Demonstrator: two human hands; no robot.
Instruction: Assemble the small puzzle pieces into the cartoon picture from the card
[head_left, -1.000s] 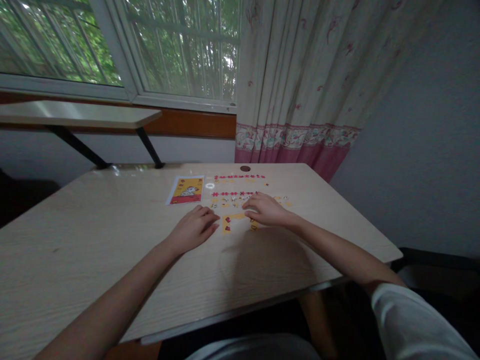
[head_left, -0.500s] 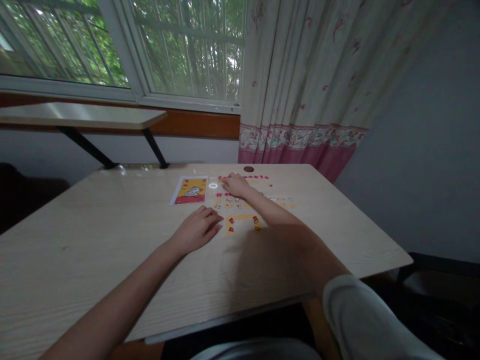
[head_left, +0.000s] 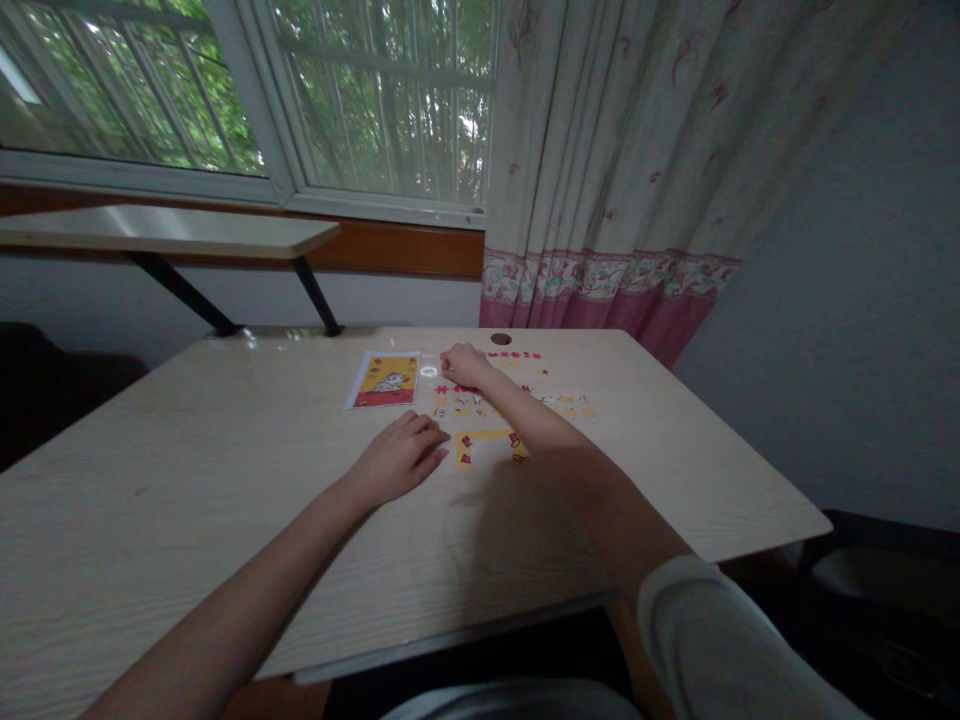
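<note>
Puzzle pieces [head_left: 551, 399] dot a table [head_left: 225, 460] by a window [head_left: 390, 110].

floral curtain [head_left: 607, 140] beside a window [head_left: 390, 110]

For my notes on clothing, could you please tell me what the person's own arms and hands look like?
The left hand and right hand wear no gloves, and I can make out no rings or watch. Both forearms are uncovered. A loose, pale, plain short sleeve ends near the right elbow; the left one is out of view.
</note>
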